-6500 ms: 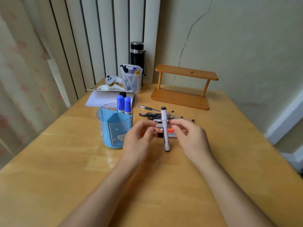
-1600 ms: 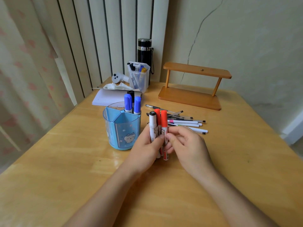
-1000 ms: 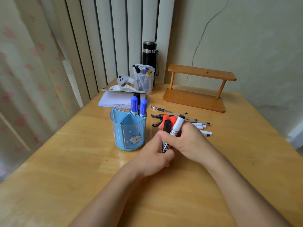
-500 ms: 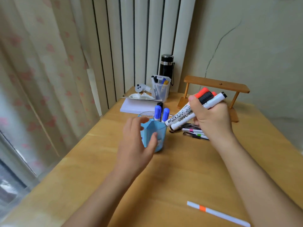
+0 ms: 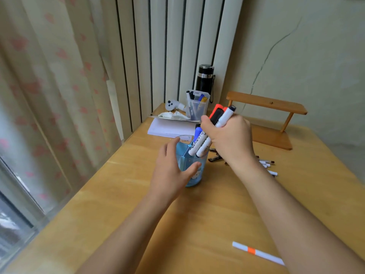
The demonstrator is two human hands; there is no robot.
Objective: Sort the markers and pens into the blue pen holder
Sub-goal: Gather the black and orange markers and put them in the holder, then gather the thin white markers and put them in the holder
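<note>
A blue pen holder (image 5: 195, 176) with inner dividers stands on the wooden table (image 5: 122, 204). My left hand (image 5: 169, 171) curls around its near left side, fingers spread against the wall. My right hand (image 5: 230, 139) grips a bunch of markers (image 5: 215, 123) with red and black caps, tilted, their lower ends at the holder's rim. Blue-capped markers (image 5: 197, 133) stand in the holder behind my right hand. A pile of pens (image 5: 266, 165) lies to the right of the holder, partly hidden by my right wrist.
A white pen with an orange band (image 5: 256, 252) lies near the table's front right. At the back stand a wooden shelf (image 5: 272, 107), a black bottle (image 5: 205, 80), a clear box of pens (image 5: 197, 105), a notepad (image 5: 171, 128) and a white controller (image 5: 170, 104).
My right hand carried the marker bunch left and down until its lower ends reached the holder's rim. My left hand closed in on the holder's side.
</note>
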